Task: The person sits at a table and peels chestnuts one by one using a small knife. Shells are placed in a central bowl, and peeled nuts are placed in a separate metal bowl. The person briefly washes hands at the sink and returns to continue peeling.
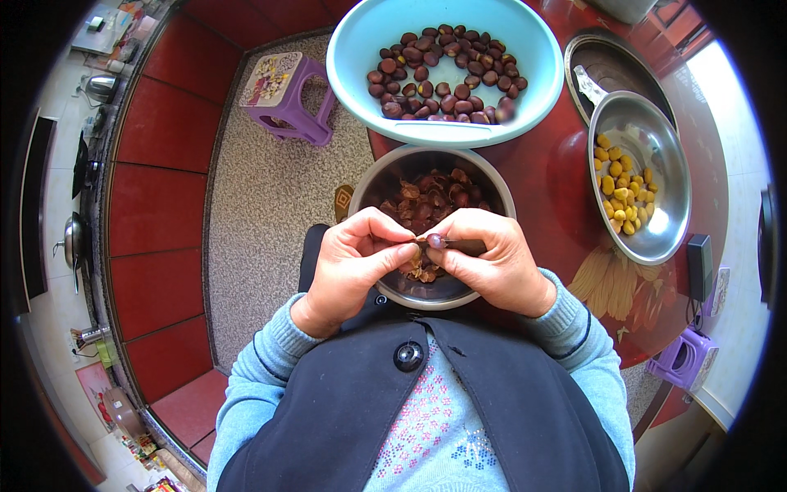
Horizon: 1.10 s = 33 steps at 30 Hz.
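My hands meet over a metal bowl (367, 184) holding brown chestnut shells (424, 194). My right hand (492, 258) grips a dark, narrow tool (466, 247), perhaps a small knife, mostly hidden by the fingers. At its fingertips is a small, glossy purplish-brown chestnut (436, 241). From the other side, my left hand (363, 261) pinches thumb and forefinger together at a thin brown bit of shell (420, 238) beside the chestnut. Just beyond the bowl, a light-blue plastic basin (350, 74) contains many unpeeled chestnuts (462, 106).
To the right, a steel bowl (661, 141) of peeled yellow chestnuts (621, 194) leans on a round dark tray (609, 55) atop the red table (547, 178). A black box-shaped device (699, 267) sits near the table edge. A purple stool (295, 104) stands on the floor, left.
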Each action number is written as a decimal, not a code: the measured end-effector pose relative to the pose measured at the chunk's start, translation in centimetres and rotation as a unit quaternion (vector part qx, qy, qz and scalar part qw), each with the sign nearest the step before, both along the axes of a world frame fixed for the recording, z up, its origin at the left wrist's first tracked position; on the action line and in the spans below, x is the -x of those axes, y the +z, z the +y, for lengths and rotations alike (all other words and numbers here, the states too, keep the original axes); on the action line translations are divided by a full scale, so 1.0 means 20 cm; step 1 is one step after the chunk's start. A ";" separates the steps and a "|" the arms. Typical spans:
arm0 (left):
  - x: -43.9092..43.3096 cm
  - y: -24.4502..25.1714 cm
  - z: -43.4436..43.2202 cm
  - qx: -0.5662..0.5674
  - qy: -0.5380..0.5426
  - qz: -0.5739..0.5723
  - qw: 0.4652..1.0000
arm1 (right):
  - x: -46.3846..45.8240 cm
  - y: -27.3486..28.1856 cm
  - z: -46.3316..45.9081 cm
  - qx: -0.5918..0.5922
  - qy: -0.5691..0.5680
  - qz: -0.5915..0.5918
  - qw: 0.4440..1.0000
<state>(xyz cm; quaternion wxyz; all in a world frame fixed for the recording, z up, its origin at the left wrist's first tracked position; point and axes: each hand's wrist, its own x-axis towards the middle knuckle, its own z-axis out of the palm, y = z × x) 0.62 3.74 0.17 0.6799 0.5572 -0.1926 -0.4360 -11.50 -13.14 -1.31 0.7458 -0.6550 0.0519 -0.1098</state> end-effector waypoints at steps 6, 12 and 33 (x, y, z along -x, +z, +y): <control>0.01 0.01 -0.01 0.015 0.018 0.075 0.997 | 0.00 -0.01 0.00 -0.186 -0.005 0.060 0.981; -0.01 0.00 -0.01 0.093 0.021 0.125 0.988 | -0.01 0.01 -0.02 -0.348 -0.016 0.111 0.931; -0.01 -0.07 0.01 0.106 0.012 0.150 0.983 | -0.01 -0.01 -0.01 -0.272 0.053 0.052 0.960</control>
